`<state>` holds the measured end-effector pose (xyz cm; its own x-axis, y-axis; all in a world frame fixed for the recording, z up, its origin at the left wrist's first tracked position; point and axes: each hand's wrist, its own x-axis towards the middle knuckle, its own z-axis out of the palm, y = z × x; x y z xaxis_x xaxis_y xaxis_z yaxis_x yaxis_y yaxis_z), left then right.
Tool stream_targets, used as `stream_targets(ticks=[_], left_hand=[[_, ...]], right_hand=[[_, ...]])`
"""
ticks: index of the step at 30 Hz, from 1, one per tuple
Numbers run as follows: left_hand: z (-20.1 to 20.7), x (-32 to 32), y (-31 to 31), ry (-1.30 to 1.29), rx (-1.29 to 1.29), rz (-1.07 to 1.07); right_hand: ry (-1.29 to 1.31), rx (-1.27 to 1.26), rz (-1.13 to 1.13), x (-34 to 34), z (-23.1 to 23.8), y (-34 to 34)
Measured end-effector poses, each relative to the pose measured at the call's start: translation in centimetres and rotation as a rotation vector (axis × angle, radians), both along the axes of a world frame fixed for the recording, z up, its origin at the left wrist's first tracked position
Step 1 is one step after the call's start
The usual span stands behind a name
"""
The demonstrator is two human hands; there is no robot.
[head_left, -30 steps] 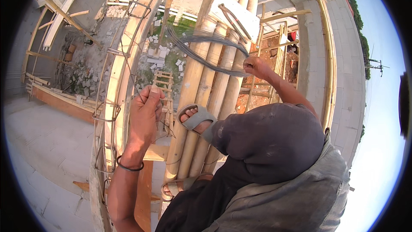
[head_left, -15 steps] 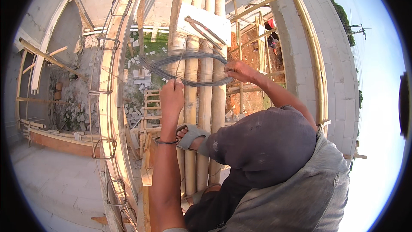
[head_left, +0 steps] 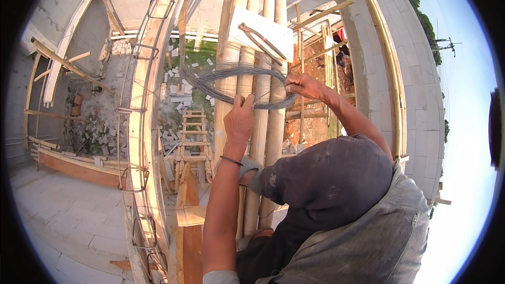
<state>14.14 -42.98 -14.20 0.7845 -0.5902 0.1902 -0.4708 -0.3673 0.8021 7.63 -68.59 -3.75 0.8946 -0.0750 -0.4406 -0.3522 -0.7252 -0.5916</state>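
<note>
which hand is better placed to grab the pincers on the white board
Probably right: the right hand, though at the wire coil, is nearer the pincers; the left hand is farther back.

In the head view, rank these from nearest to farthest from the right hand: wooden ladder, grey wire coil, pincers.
1. Grey wire coil: touching the right hand.
2. Pincers: on the white board, ahead and left.
3. Wooden ladder: left of the bamboo poles.
</note>
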Motion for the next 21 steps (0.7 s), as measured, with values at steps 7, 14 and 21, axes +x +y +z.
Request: stream_targets(ticks=[7, 14, 21], left_hand=[[-2.0, -0.5, -1.0, -0.052, 0.211, -0.063], [-3.3, 0.0, -1.2, 0.010, 0.203, -0.113], [-3.2, 0.0, -0.6, 0.019, 0.146, -0.091]], right_hand=[[-0.064, -0.114, 0.116, 1.7, 1.2, -2.4], [-0.227, 0.017, -0.134, 1.5, 0.4, -3.6], [0.099, -0.208, -0.664, -4.2, -3.6, -6.1]])
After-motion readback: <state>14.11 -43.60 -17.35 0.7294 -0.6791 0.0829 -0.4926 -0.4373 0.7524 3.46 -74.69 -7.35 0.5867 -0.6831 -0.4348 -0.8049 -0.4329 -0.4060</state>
